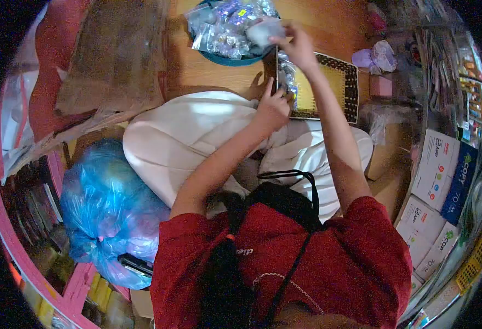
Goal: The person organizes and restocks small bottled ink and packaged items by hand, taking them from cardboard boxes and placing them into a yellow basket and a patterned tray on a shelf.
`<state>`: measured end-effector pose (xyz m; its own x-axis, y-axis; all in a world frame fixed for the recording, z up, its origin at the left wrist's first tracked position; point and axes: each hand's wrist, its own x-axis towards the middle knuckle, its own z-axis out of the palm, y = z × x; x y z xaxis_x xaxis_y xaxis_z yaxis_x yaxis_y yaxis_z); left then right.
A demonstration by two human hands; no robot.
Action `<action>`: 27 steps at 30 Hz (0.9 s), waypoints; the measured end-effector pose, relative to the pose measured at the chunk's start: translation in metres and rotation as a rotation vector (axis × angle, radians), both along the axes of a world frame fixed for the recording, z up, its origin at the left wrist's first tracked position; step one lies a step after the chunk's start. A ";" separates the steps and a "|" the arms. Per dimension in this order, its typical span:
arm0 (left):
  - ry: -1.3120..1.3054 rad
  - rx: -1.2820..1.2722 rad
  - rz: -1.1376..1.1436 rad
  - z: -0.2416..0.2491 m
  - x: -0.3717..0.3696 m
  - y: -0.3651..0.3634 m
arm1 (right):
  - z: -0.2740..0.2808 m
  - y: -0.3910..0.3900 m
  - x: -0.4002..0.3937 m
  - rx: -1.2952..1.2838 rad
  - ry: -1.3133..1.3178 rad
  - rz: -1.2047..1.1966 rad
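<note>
A teal basin point(227, 59) full of small clear plastic packets point(224, 33) stands at the top centre. My right hand point(300, 48) pinches a blurred, whitish clear packet point(265, 33) over the basin's right edge. Just below and to the right lies a shallow tray point(352, 90) with a dark patterned rim and a yellow bottom. Some small packets point(289, 77) line the tray's left side. My left hand point(275, 109) is at the tray's lower left corner, index finger extended along the left rim; its other fingers are curled and partly hidden.
A blue plastic bag point(106, 203) bulges at the left by my knee. Paper boxes point(435, 175) are stacked at the right. A small purple bag point(377, 57) and a pink box point(381, 85) sit right of the tray. Brown cardboard point(115, 55) is at the upper left.
</note>
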<state>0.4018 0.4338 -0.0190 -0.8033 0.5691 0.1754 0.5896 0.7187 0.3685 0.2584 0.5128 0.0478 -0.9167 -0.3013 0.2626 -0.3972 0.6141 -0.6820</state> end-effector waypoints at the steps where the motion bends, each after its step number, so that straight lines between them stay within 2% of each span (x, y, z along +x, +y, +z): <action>1: 0.070 0.066 0.016 -0.003 0.001 0.001 | 0.005 0.015 -0.001 -0.139 -0.012 -0.046; 3: 0.211 0.198 0.051 -0.010 0.001 0.004 | 0.014 0.048 0.013 -0.412 -0.183 -0.241; 4: 0.142 0.127 0.040 -0.005 0.001 0.004 | 0.010 0.069 0.020 -0.385 -0.249 -0.308; 7: 0.179 0.229 0.048 -0.016 0.001 0.006 | -0.040 0.131 0.044 -0.360 -0.568 -0.379; 10: 0.157 0.168 0.045 -0.014 -0.001 0.007 | -0.079 0.143 0.062 -0.442 -0.666 -0.445; 13: 0.151 0.143 0.045 -0.009 0.000 0.005 | -0.100 0.145 0.051 -0.155 -0.560 -0.453; 16: 0.152 0.140 0.044 -0.010 0.000 0.005 | -0.107 0.140 0.048 -0.172 -0.445 -0.532; 19: 0.136 0.123 0.045 -0.010 0.000 0.006 | -0.092 0.135 0.055 0.212 -0.283 -0.542; 27: 0.077 0.110 0.036 -0.013 0.000 0.007 | -0.081 0.123 0.065 0.215 -0.250 -0.586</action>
<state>0.4021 0.4409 -0.0322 -0.8046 0.5142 0.2971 0.5939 0.6976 0.4009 0.3236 0.6358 -0.0329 -0.9699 0.2432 0.0113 0.1973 0.8125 -0.5485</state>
